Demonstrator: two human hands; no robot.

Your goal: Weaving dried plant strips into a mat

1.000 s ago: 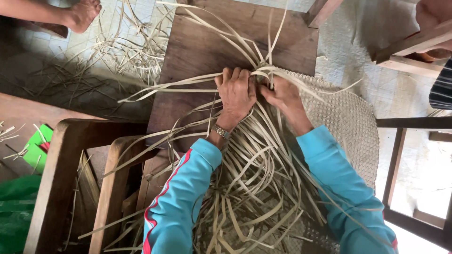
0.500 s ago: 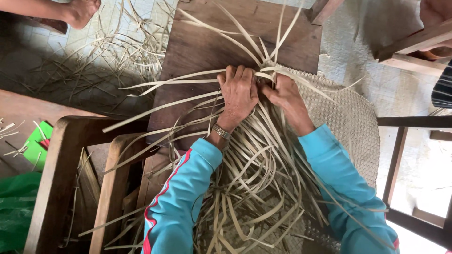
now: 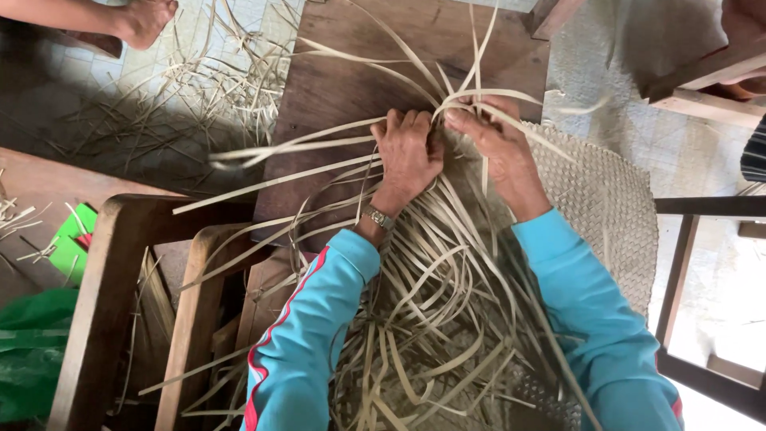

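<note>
**Inspector A:** Item under work?

**Inspector B:** A woven mat (image 3: 594, 203) of pale flat strips, lying partly on a dark wooden board (image 3: 351, 72) and spreading toward the right. Its finished weave shows to the right of the hands; its unwoven edge sits at the middle of the board, under the hands.

**A:** Loose material?

**B:** Loose strips (image 3: 435, 295) fan out from that edge in all directions, many curling back over the person's lap between the two blue sleeves, others pointing up across the board and out to the left.

**A:** Left hand?

**B:** The left hand (image 3: 408, 156) is pressed palm-down on the weave edge, fingers curled together over a bundle of strips and clamped on them. A wristwatch (image 3: 377, 217) sits on that wrist.

**A:** Right hand?

**B:** The right hand (image 3: 499, 148) lies just beside the left, nearly touching it. Thumb and fingers are pinched together on a strip that arcs over the knuckles.

**A:** Surroundings?

**B:** A wooden chair frame (image 3: 132, 295) stands at lower left. A green bag (image 3: 32, 351) lies further left. Scattered strip offcuts (image 3: 191, 88) litter the tiled floor at upper left, near another person's bare foot (image 3: 148, 17). More wooden furniture stands at the right edge
</note>
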